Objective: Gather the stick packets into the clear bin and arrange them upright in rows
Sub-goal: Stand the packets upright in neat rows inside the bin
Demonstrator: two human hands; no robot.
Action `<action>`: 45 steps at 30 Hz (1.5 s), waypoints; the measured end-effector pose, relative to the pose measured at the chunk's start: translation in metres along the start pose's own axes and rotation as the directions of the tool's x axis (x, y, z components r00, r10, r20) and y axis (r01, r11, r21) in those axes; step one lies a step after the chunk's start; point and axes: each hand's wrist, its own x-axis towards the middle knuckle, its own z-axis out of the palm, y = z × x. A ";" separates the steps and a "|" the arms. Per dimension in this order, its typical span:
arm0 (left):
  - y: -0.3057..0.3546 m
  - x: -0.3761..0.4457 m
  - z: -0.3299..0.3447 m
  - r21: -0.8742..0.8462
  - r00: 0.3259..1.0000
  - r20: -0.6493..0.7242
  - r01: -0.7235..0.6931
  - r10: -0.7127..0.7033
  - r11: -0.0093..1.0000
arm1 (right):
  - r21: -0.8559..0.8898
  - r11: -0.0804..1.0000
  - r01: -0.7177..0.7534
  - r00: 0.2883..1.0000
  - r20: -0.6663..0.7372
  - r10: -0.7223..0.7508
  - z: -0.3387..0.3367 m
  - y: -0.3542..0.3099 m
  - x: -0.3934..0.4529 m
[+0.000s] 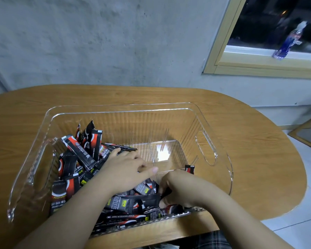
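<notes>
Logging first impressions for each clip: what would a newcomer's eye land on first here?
Both hands reach into the clear bin on the wooden table. The left hand rests flat on a jumbled heap of black-and-red stick packets filling the bin's left side; the right hand grips packets near the front wall. A blue bottle stands on the window sill, upper right.

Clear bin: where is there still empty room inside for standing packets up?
The bare floor is in the clear bin's far right part, between the right handle slot and the stick packets. The left side and near wall are crowded, with both hands there.
</notes>
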 end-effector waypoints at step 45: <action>-0.004 0.003 0.010 0.039 0.997 -0.081 0.012 -0.009 0.999 | 0.027 0.998 0.055 0.996 -0.077 -0.053 -0.006 -0.005 -0.009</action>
